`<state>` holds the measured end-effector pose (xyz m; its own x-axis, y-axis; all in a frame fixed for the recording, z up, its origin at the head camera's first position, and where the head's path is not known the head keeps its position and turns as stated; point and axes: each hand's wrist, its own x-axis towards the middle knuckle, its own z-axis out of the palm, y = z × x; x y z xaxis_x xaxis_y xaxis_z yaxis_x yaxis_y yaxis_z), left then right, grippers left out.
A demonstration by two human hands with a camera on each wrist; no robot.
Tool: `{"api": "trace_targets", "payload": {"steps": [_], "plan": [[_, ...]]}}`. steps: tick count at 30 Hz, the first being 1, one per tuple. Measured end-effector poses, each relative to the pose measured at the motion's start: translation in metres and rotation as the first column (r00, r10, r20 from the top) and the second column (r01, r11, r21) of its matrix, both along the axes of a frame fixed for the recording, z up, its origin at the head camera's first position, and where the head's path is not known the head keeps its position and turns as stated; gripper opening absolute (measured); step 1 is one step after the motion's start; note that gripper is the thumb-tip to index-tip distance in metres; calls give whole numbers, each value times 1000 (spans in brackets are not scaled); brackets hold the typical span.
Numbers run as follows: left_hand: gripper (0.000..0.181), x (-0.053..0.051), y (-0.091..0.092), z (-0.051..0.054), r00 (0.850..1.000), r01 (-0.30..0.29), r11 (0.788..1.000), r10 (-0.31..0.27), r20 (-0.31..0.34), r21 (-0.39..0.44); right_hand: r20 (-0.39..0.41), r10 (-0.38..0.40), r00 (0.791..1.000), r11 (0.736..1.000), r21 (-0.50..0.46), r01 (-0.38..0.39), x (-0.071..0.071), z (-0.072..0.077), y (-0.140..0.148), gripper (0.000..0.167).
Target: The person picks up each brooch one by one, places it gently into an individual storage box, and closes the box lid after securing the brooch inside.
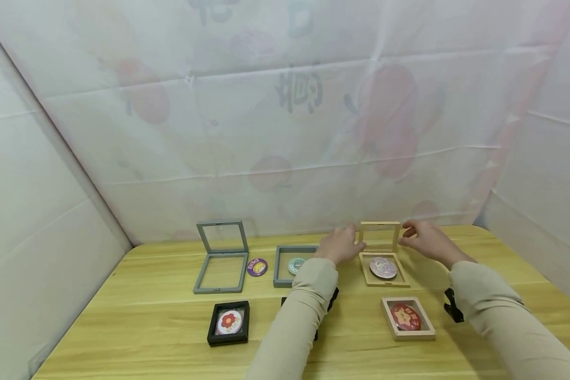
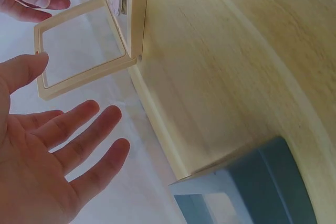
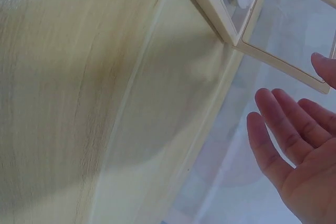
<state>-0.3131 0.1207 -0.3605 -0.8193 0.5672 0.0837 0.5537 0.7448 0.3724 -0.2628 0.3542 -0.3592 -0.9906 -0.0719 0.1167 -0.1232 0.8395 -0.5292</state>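
Near the back of the table stands a beige display case point(image 1: 385, 285), its clear-windowed lid point(image 1: 380, 224) raised. A round pale purple badge point(image 1: 383, 267) lies on its base. My left hand point(image 1: 338, 245) is at the lid's left side, fingers spread, thumb at the lid's edge point(image 2: 89, 80) in the left wrist view; contact is hard to tell. On the other side is my right hand point(image 1: 427, 241), its fingers loosely extended and its thumb close to the lid rim point(image 3: 283, 69) in the right wrist view. Neither hand grips anything.
Left lies an open grey case point(image 1: 218, 290) beside a purple badge point(image 1: 257, 267). Another grey case point(image 1: 277, 269) holds a teal badge, partly behind my left sleeve. In front are a black case point(image 1: 229, 341), a beige case point(image 1: 414, 336) with a red badge, and black objects point(image 1: 453, 306) near my sleeves.
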Motion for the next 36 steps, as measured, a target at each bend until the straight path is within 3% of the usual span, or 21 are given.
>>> {"api": "trace_targets", "payload": {"steps": [25,32,36], "plan": [[60,-2,5,0,998,11,1000,-12,59,24,59,37,998,995,-92,-31,-5,4,-8,65],[62,-1,6,1,995,6,999,-11,100,53,43,73,996,987,-148,-65,-5,5,-5,52],[48,-2,6,0,994,17,996,-26,107,82,31,88,996,977,-198,-81,-5,1,-2,51]]}}
